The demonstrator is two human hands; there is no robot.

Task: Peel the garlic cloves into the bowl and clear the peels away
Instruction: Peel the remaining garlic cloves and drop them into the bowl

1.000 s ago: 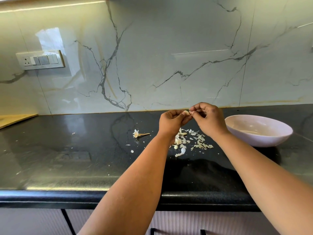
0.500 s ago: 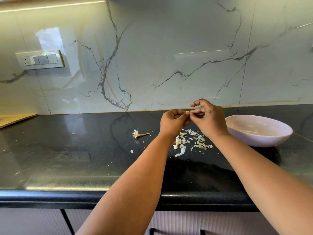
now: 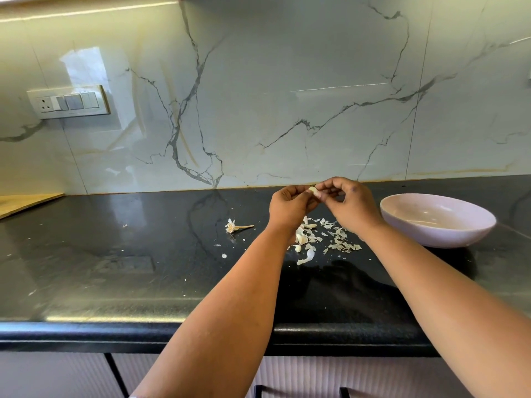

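Observation:
A pale garlic clove is pinched between both hands above the black counter. My left hand holds it from the left with curled fingers, and my right hand pinches it from the right with thumb and fingertips. Below the hands lies a scatter of white garlic peels, with a few cloves among them. A white bowl stands on the counter to the right of my right hand; I cannot see cloves inside it.
A garlic stem with its root end lies left of the hands, with small peel flecks around it. The marble wall rises behind, with a switch plate at the left. A wooden surface adjoins the counter at the far left.
The hands stay together over the peels. The right hand's fingers, raised half a second ago, have curled back down, and the clove shows more clearly between the fingertips.

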